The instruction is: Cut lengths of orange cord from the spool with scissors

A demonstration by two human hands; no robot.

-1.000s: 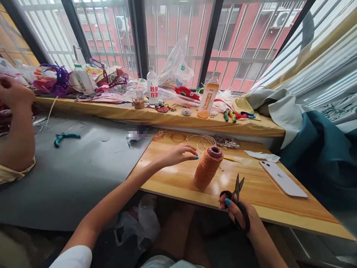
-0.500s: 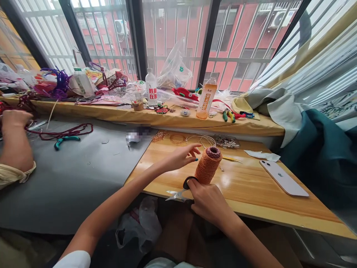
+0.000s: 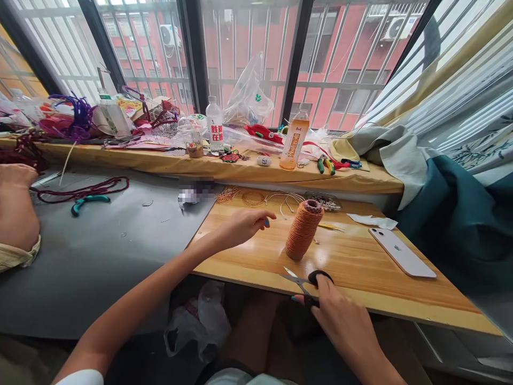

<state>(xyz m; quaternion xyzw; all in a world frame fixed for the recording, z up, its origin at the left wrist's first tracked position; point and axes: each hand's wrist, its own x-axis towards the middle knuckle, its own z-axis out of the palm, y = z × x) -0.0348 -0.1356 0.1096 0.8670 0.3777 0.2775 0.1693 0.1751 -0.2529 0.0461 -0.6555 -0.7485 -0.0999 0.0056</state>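
Observation:
An orange cone of cord stands upright on the wooden board. My left hand hovers just left of the cone, fingers pinched together, perhaps on a thin cord I cannot make out. My right hand is at the board's near edge, closed on black-handled scissors whose blades point left over the wood.
A white phone lies on the board's right side. Loose wire loops lie at its far edge. Bottles, pliers and craft clutter fill the yellow sill. Another person's arm rests at left near teal pliers and dark red cord.
My right hand with the scissors swung left in front of the cone, then back to the right at the board's near edge. My left hand drew slightly away from the cone.

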